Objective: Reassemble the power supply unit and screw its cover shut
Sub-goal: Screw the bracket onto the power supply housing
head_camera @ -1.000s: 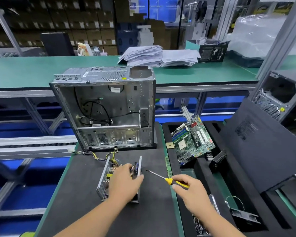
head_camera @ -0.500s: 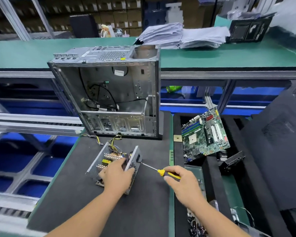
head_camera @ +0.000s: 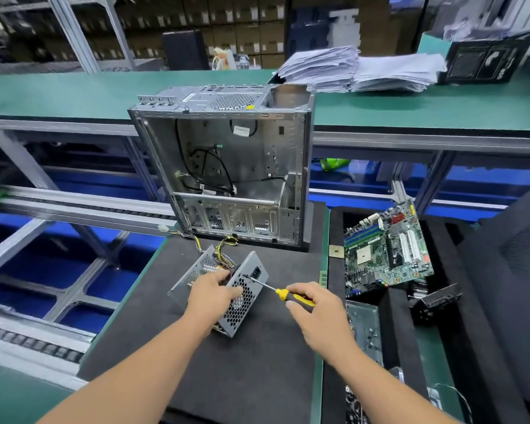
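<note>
Left hand (head_camera: 212, 293) gripping power supply unit (head_camera: 245, 296), right hand (head_camera: 318, 313) around screwdriver (head_camera: 283, 293), its handle mostly hidden.

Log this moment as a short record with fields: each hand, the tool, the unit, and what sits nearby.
left hand: grips the power supply, tilted on the black mat
right hand: holds the screwdriver
screwdriver tip: at the unit's vented end panel
wires: still showing at the unit's top
behind: empty computer case
right: circuit board
</note>
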